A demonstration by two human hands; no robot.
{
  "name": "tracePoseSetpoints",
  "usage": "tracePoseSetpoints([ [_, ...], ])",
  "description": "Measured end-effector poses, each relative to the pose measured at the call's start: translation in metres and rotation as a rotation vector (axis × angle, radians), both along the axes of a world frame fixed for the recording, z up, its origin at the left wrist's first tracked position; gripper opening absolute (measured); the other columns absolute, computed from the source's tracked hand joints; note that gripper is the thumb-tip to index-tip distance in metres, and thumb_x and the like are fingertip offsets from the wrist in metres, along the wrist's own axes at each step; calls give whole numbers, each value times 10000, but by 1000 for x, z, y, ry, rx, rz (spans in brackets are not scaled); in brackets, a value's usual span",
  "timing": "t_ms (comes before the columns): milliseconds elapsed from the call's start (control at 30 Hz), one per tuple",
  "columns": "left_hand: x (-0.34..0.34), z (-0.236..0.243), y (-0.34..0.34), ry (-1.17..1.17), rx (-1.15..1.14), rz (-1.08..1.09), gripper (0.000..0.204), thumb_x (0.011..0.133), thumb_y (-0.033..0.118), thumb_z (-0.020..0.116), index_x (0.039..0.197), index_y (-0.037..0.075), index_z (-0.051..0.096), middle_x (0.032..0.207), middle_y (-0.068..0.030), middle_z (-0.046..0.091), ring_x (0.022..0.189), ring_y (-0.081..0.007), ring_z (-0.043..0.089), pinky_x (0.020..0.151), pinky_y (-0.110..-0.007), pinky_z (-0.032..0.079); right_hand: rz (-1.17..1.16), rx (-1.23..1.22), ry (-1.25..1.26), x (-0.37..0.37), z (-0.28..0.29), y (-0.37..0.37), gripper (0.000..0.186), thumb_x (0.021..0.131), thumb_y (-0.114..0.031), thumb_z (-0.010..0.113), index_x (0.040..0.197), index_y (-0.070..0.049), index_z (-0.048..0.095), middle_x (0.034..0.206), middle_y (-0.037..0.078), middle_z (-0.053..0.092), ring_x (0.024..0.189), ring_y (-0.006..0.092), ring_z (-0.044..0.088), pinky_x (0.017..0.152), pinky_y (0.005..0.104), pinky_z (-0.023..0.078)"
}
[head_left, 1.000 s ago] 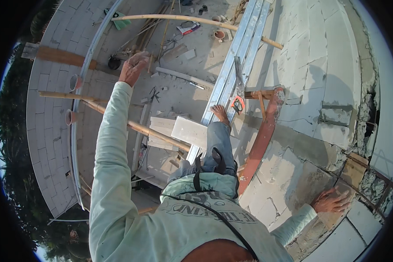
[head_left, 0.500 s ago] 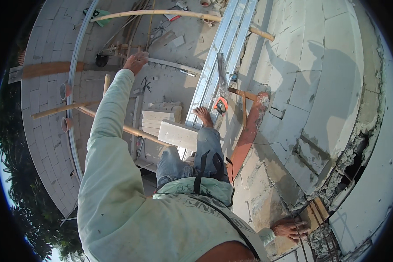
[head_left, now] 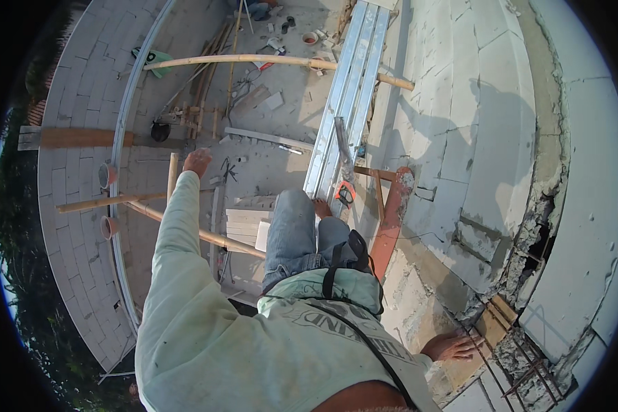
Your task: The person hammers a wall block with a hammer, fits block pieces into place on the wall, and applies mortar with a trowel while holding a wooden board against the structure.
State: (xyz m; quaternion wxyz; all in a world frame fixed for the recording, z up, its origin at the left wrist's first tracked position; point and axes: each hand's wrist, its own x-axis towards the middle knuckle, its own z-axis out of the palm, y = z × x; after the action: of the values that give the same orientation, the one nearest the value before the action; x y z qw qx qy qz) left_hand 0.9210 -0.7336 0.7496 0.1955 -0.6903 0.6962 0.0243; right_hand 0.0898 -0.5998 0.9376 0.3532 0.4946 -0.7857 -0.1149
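Observation:
My left hand [head_left: 198, 161] is held out in the air with nothing seen in it, its fingers loosely stretched. The nearest thing to it in view is the upright end of a bamboo pole [head_left: 172, 177]. At lower right, my right hand [head_left: 453, 347] lies with fingers extended on a concrete-and-wood edge, next to thin rusty rebar [head_left: 486, 364] and a small wooden block [head_left: 499, 317]. One bare foot [head_left: 321, 208] shows on the metal plank [head_left: 343, 103] beyond my bent knees. Beside it rests a handsaw with an orange handle [head_left: 345, 194].
Bamboo poles [head_left: 254, 60] cross the scaffold. Pale blocks [head_left: 244, 225] are stacked below, left of my knees. A red-brown beam [head_left: 393, 220] stands right of the saw. The block wall [head_left: 474, 158] has a broken gap [head_left: 539, 247]. A person's legs [head_left: 257, 9] show at the top.
My left hand has come back toward me, down and left in view. My knees have moved up and forward, hiding the nearest pale block. My right hand stays on the edge, its fingers flatter.

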Motion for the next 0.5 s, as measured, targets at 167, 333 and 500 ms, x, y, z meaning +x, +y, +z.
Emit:
tracePoseSetpoints([
  [167,-19,53,-42,876,-320,709,364,785,227,593,1095,48,655,1166,-136,643,1089,-305,599,928,-367,469,284,184,-196,63,-7,29,469,969,-176,432,1401,-9,357,1434,249,344,1353,422,296,1104,585,214],
  [333,25,-27,-11,891,-322,896,488,744,296,611,1167,54,627,1140,-172,650,1080,-355,595,928,-376,454,445,400,-970,113,-12,-17,360,885,10,504,1243,42,499,1278,244,474,1124,409,514,887,450,465],
  [500,-11,-41,-4,735,-146,876,466,759,286,612,1170,67,627,1143,-188,644,1087,-365,588,932,-391,454,548,454,-1045,151,-26,-96,221,896,-20,509,1103,45,548,1120,242,555,1042,427,538,880,460,455],
])
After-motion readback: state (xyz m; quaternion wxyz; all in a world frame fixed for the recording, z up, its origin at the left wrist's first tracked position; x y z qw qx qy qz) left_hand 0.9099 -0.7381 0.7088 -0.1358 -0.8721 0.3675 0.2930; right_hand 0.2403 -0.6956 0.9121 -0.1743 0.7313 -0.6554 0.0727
